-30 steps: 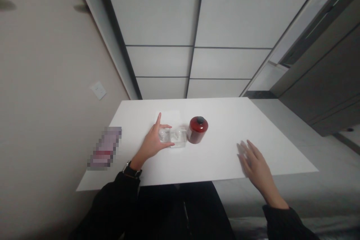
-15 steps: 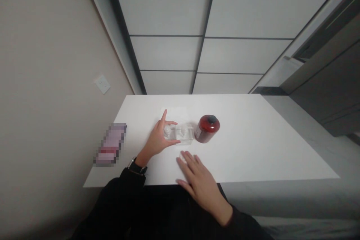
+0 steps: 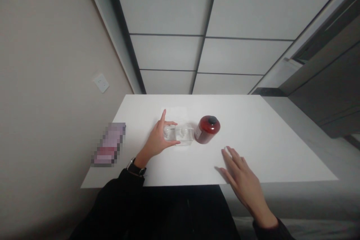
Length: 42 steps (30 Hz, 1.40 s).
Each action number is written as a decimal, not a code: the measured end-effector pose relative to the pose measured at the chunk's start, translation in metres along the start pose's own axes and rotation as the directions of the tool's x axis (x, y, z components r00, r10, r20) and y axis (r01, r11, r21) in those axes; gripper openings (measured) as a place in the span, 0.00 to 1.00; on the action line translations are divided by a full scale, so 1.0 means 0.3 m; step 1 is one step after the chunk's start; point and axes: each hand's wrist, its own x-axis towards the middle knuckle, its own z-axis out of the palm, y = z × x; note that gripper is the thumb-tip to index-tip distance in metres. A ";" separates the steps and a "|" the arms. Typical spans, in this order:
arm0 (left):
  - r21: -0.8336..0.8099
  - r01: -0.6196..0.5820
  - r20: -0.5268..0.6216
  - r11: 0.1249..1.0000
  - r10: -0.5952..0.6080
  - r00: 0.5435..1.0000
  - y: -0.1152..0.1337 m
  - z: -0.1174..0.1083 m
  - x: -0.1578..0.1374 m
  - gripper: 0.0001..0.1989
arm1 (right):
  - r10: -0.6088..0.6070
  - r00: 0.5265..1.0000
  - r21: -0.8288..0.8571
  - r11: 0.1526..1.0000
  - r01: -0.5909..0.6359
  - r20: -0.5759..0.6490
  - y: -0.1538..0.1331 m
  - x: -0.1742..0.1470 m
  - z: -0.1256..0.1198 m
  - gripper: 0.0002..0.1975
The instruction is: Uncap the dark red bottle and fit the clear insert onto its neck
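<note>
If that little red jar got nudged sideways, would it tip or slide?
The red jar looks squat and wide for its height, so it would probably slide on the smooth white table rather than tip. Its glossy wall may be slippery to grasp. Tipped over, its round body could likely roll.

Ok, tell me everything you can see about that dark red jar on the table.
The dark red jar is a squat, glossy cylinder with rounded shoulders and a small dark cap on top, shut. A pale label shows on its left side; the print is too small to read. It stands upright near the middle of the white table, just right of the clear plastic tray that the left hand grips. No hand touches it.
</note>
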 end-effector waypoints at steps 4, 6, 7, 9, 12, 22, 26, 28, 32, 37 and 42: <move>-0.001 -0.010 -0.001 1.000 0.010 1.000 -0.005 0.002 0.001 0.71 | -0.128 0.991 0.120 0.985 0.121 0.044 -0.195 0.046 0.031 0.37; -0.002 -0.017 -0.005 1.000 0.017 1.000 -0.009 0.003 0.002 0.71 | -0.282 0.949 0.233 0.941 0.244 0.144 -0.361 0.095 0.052 0.41; -0.002 -0.020 -0.007 1.000 0.020 1.000 -0.010 0.003 0.002 0.71 | -0.363 0.913 0.284 0.909 0.304 0.185 -0.436 0.120 0.061 0.45; -0.003 -0.026 -0.008 1.000 0.026 1.000 -0.010 0.003 0.004 0.71 | -0.474 0.854 0.359 0.851 0.383 0.215 -0.541 0.157 0.068 0.49; -0.019 -0.030 -0.004 0.999 0.030 1.000 -0.006 0.001 0.006 0.72 | -0.512 0.827 0.387 0.829 0.404 0.234 -0.536 0.167 0.055 0.46; -0.033 -0.006 0.002 0.999 0.006 1.000 -0.013 0.002 0.002 0.72 | 0.033 0.999 0.011 0.999 -0.033 -0.022 -0.053 -0.010 0.010 0.37; -0.033 -0.010 0.004 0.999 0.010 1.000 -0.017 0.001 0.004 0.72 | -0.161 0.983 0.164 0.976 0.145 0.086 -0.300 0.045 0.057 0.44; -0.033 -0.014 0.000 0.999 0.014 1.000 -0.013 0.000 0.005 0.71 | -0.351 0.922 0.306 0.906 0.291 0.163 -0.453 0.091 0.071 0.50; -0.038 -0.011 -0.005 0.999 0.011 1.000 -0.002 -0.001 0.006 0.71 | -0.556 0.808 0.472 0.776 0.419 0.197 -0.599 0.143 0.064 0.46; -0.021 0.005 -0.004 1.000 -0.005 1.000 -0.002 -0.002 0.005 0.71 | -0.459 0.870 0.359 0.854 0.376 0.182 -0.375 0.058 0.020 0.38; -0.009 0.016 -0.001 1.000 -0.016 1.000 -0.013 -0.005 0.004 0.70 | -0.025 1.000 0.007 1.000 0.025 -0.014 0.085 -0.110 -0.029 0.33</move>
